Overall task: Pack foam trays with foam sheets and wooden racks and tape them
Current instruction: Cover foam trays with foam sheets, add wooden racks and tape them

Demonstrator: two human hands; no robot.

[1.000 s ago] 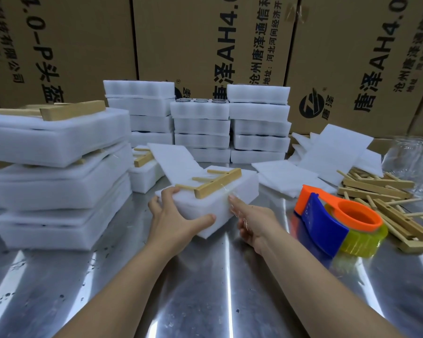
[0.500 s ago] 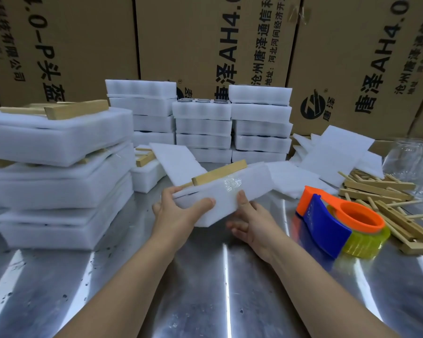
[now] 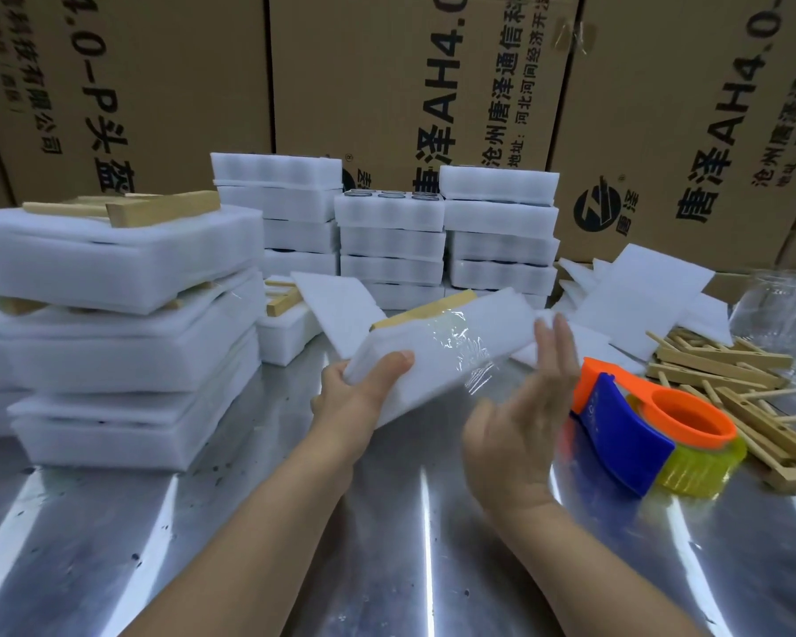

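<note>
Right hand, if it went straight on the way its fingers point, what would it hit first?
Probably the right end of the foam tray: the right hand is open, fingertips right at that end, perhaps touching. Depth is unclear; if it misses, loose foam sheets lie behind.

A steel table (image 3: pixel 125 535) fills the near view. Its shiny top is speckled with dark spots, and bright streaks of reflected light run toward the near edge. Behind its far edge, tall brown cartons (image 3: pixel 368 75) stand side by side like a wall, printed with large black Chinese characters and "AH4". Brown tape (image 3: pixel 570 34) patches one seam.
</note>
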